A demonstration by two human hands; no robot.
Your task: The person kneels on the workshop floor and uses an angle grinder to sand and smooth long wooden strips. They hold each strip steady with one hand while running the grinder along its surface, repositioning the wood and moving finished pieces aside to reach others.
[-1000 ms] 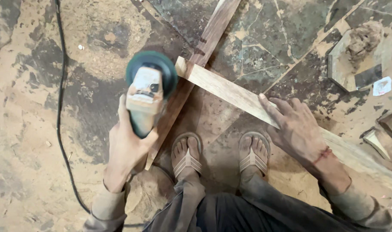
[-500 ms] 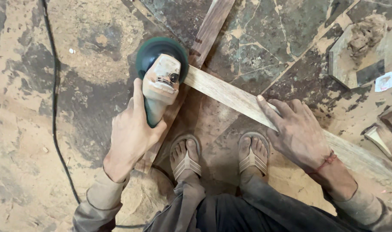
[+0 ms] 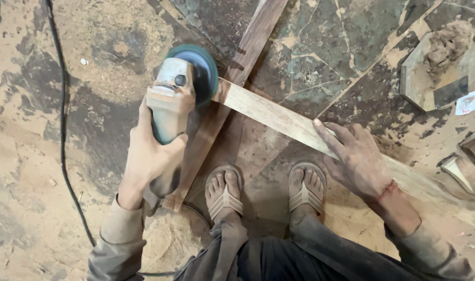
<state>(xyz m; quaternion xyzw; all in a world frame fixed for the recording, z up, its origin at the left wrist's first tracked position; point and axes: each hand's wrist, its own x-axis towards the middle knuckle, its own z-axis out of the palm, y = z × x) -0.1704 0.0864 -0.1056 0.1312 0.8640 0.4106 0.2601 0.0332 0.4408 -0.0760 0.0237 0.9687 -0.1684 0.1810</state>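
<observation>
While the left hand (image 3: 149, 156) grips the grinder (image 3: 183, 86), the right hand (image 3: 354, 158) presses flat on the plank (image 3: 269, 112).

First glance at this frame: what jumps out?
The angle grinder, gripped in the left hand at centre left, its disc at the end of a pale wooden strip. The right hand presses that strip down where it crosses a darker plank. Sandalled feet stand just below, on a sawdust-covered floor.
</observation>
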